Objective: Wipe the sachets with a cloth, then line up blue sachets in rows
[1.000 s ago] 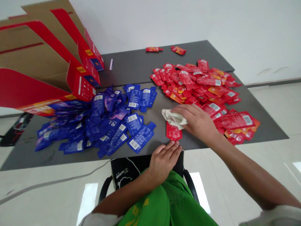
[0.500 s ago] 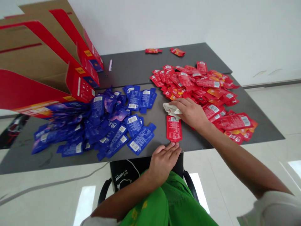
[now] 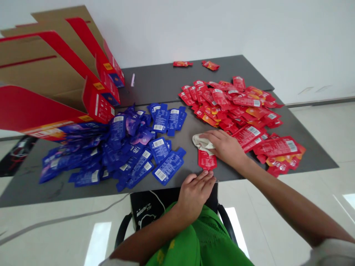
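A single red pouch (image 3: 207, 161) with white print lies flat near the table's front edge, its narrow end toward me. My left hand (image 3: 195, 192) rests with stretched fingers, the fingertips on that narrow end. In my right hand (image 3: 226, 147) is a crumpled white cloth (image 3: 202, 143), pressed on the pouch's upper part and covering it. Just beyond the right hand spreads a pile of red pouches (image 3: 222, 99). Left of the single pouch lie loose blue pouches (image 3: 169, 166), part of a larger heap.
Open red cardboard boxes (image 3: 97, 103) stand at the table's left side, behind the blue heap. Two red pouches (image 3: 210, 65) and a small pale stick (image 3: 132, 80) lie at the back of the grey table (image 3: 155, 79). A cable (image 3: 83, 213) hangs below the front edge.
My right hand has drawn the cloth toward me, from the pouch's far end over its upper part. My left hand stays at the narrow end. The view has shifted slightly.
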Demonstrator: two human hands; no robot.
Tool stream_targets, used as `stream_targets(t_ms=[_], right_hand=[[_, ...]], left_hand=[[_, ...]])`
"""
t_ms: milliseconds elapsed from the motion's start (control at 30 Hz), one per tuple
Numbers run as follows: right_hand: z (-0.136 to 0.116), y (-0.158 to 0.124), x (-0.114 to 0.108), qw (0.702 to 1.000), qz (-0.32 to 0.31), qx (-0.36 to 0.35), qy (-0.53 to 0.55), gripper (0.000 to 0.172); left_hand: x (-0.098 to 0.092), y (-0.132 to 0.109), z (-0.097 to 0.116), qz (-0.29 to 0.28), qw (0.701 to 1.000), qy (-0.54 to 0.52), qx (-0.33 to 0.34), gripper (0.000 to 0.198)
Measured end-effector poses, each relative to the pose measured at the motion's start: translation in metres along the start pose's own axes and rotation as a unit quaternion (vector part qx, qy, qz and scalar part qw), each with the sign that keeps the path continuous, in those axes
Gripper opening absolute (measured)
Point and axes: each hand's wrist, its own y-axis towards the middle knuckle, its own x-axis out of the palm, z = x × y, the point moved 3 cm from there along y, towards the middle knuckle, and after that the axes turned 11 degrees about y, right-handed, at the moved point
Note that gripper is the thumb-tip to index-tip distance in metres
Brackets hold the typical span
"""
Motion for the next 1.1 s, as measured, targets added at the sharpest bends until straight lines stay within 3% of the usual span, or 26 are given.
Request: stream_targets(t_ms=[133,300,467,633,833,900,1100], right_hand=[[0.003,0.009,-0.021,0.993,0.112,0.024,-0.002,0.038],[-0.033,-0.049,-0.039,0.947,0.295,0.085,0.091,0.032],[-0.047,-0.112,-0.012,0.906,0.338,0.201,0.153,0.03],[-0.041,-0.136,0.017,0.86,0.366,0.293,0.2,0.038],[-0.038,-0.137,0.024,0.843,0.381,0.305,0.225,0.04],[-0.037,-0.137,0.025,0.841,0.387,0.305,0.224,0.041],[-0.034,-0.137,0.027,0.841,0.392,0.298,0.223,0.044]], left_hand=[[-0.006,0.008,-0.001,-0.004,1.0,-0.022,-0.009,0.022],[-0.016,0.038,-0.008,-0.045,0.994,-0.011,-0.094,0.023],[-0.008,0.059,-0.007,-0.109,0.981,0.053,-0.149,0.054],[-0.002,0.074,-0.003,-0.164,0.966,0.083,-0.183,0.072],[-0.021,0.1,-0.001,-0.299,0.923,0.095,-0.223,0.031],[-0.028,0.106,0.001,-0.325,0.917,0.089,-0.212,0.03],[-0.035,0.103,-0.012,-0.307,0.932,0.067,-0.18,0.028]])
